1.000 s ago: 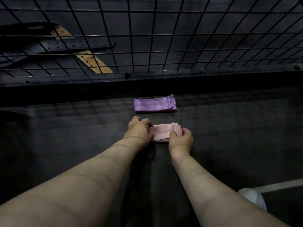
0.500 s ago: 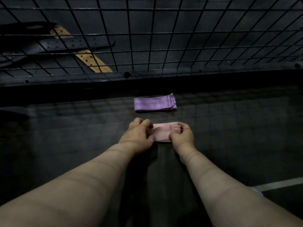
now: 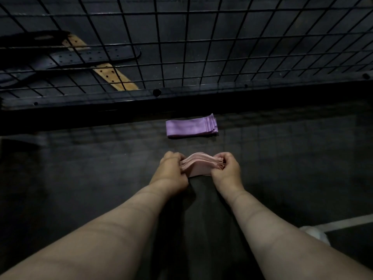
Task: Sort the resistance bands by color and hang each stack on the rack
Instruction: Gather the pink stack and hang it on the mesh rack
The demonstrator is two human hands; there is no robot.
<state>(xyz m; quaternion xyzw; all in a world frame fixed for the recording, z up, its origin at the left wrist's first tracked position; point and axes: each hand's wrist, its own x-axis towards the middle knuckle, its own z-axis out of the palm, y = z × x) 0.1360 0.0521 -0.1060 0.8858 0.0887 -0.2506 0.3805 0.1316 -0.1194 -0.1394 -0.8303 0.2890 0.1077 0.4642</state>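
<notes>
Pink bands (image 3: pixel 198 166): one stack, held betw. both hands, low over the dark floor (image 3: pixel 80 178), approx. centre of view. We grip the stack's L end w/ the left hand (image 3: pixel 171 174), fingers curled tight round it. We pinch the R end w/ the right hand (image 3: pixel 226 172), fingers curled, w/ the band edges fanned out at the fingertips. The stack bows upward in the middle. We cannot tell whether its lower edge touches the floor.

Purple bands (image 3: pixel 190 128): second stack, flat on the floor, beyond the pink stack and apart from it. Neither hand touches it. Its layers sit staggered at the R end.

Rack (image 3: pixel 222 47): black wire grid, standing past the purple bands. Its base rail runs across the full view, near the purple stack.

Behind the grid, L side: black belt (image 3: pixel 90 56) w/ punched holes, lying across a tan belt (image 3: pixel 113 76), also punched.

Lower R: white line (image 3: pixel 343 223) on the floor. A white item (image 3: pixel 314 235) shows beside the right forearm, but we cannot tell what it is.
</notes>
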